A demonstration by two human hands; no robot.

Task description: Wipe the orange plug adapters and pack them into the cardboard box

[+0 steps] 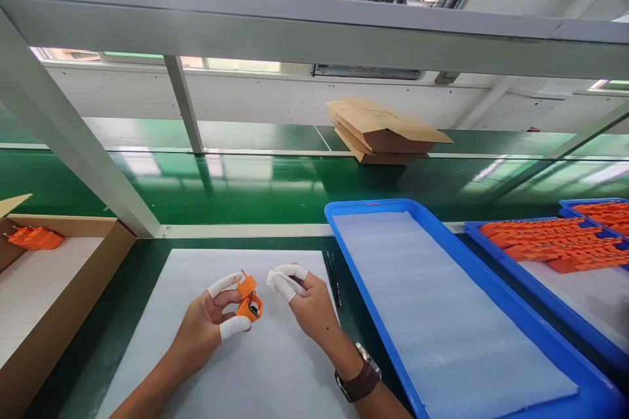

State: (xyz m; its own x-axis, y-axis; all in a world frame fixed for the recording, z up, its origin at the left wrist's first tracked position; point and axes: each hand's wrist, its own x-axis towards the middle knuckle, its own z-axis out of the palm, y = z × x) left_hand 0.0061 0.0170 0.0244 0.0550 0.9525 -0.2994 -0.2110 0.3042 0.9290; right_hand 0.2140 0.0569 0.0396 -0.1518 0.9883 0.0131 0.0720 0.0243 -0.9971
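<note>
Wears brown-strapped metal wristwatch on the right. Pinches open-sided orange plastic plug housing in left hand, above white rectangular sheet, presumably to expose dark internals. Presses white-covered fingertips of right hand together nearby; cannot tell whether gripping anything.

Plug in left hand: innards too small to make out. Right fingers: can't tell if they pinch anything. Watch at their 5 o'clock: dial unreadable. Mat and left forearm clipped at 7 o'clock, near tray at 5. Carton clipped at 8; plugs inside overlap, no count. Side trays at 3–4 run out of frame. Box stack at 2: print illegible.
</note>
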